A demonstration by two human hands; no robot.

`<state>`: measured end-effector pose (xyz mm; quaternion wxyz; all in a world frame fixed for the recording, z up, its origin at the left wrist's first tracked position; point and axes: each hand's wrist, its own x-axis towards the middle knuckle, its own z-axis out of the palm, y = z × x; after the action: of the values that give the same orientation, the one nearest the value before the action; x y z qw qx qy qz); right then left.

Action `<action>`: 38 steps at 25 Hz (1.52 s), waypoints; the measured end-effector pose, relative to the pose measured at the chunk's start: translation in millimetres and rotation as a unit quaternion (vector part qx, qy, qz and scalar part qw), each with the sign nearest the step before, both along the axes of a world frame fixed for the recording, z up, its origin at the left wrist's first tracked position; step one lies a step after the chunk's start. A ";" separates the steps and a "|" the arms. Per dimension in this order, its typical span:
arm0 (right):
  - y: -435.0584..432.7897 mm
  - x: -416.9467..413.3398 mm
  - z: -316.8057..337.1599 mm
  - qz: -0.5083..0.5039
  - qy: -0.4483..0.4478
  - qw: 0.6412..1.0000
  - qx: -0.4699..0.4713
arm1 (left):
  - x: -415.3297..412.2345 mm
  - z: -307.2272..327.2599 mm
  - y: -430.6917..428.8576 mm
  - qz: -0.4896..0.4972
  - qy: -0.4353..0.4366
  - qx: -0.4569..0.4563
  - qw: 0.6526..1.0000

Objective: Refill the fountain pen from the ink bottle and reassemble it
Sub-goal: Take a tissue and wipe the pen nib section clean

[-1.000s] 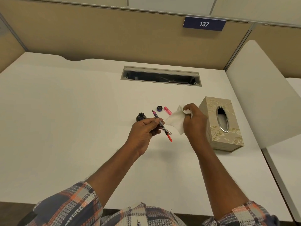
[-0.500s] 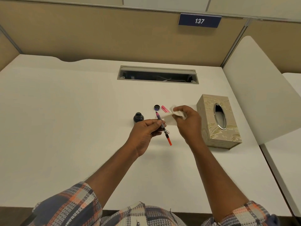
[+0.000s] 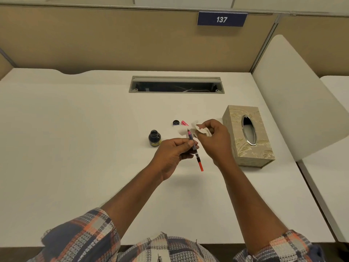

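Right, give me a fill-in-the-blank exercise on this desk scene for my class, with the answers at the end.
1. The left hand grips the pen, while the right hand holds a white ___.
2. The ink bottle stands on the desk with its cap ___.
3. The sign on the partition reads ___.
4. The patterned box stands to the ___ of both hands.
Answers: tissue; off; 137; right.

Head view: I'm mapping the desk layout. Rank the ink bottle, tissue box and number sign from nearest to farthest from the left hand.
From the left hand, holding the pen:
1. Ink bottle, just left of it.
2. Tissue box, on the right.
3. Number sign, on the back partition.
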<state>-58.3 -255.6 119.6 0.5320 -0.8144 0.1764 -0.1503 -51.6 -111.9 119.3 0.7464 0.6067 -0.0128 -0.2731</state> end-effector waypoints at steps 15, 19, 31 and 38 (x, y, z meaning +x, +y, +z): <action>-38.7 -15.0 12.6 0.167 0.076 0.876 0.446 | -2.7 -2.7 -20.6 -0.025 0.010 -0.010 1.000; -47.9 -15.5 7.1 0.164 0.081 0.843 0.506 | -3.4 -2.1 -21.5 -0.053 0.012 -0.024 0.998; -52.5 -7.0 -4.3 0.019 0.082 0.825 0.559 | -6.2 4.4 -16.8 -0.075 0.012 -0.038 0.996; -45.5 -7.5 -4.3 0.007 0.120 0.949 0.291 | -6.3 5.7 -13.5 -0.072 0.025 -0.042 0.996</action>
<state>-65.8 -301.1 115.3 0.7221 -0.6373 0.2690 0.0105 -57.9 -125.4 125.0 0.7494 0.5658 -0.0495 -0.3403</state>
